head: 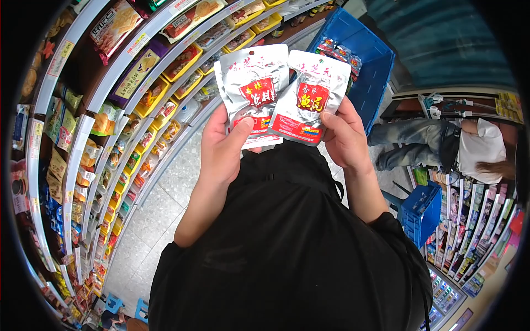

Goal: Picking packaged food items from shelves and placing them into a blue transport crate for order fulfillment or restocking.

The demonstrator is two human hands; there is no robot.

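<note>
Two silver foil snack pouches with red printed panels are held up side by side at chest height, their fronts facing me. My left hand [223,145] grips the left pouch [254,72] by its lower part, thumb across the front. Another pale edge shows behind that pouch, perhaps a second packet. My right hand [348,136] pinches the right pouch [306,80], which bears a drawing of a fish, at its lower right side. That pouch tilts and its left edge overlaps the other one slightly. Just beyond it stands a blue plastic crate [374,51] holding several similar silver-and-red packets [341,53].
Tiered store shelves [83,136] curve along the left, stocked with packaged snacks and yellow trays [151,97]. At the right a person [439,142] stands by another stocked rack [468,223]. A smaller blue crate [421,215] sits near it. Tiled floor [159,215] runs between.
</note>
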